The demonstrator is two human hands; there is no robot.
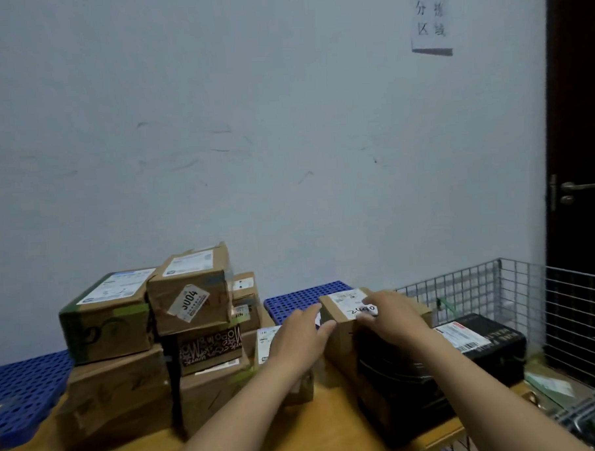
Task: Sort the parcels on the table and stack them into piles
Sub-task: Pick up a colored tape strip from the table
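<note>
A small brown parcel (pixel 344 308) with a white label sits on top of a black box (pixel 431 362) at the right of the wooden table (pixel 334 407). My left hand (pixel 301 334) touches its left side with straight fingers. My right hand (pixel 392 313) lies over its right top edge, fingers curled on the label. At the left stands a pile of brown boxes: a green-taped one (pixel 106 319), one marked 3004 (pixel 190 291), and a black patterned box (pixel 209 348) below.
Blue perforated pallets stand at the far left (pixel 23 390) and behind the parcels (pixel 302 298). A wire cage (pixel 496 284) stands at the right, by a dark door (pixel 579 145). A paper sign (pixel 430 15) hangs on the wall.
</note>
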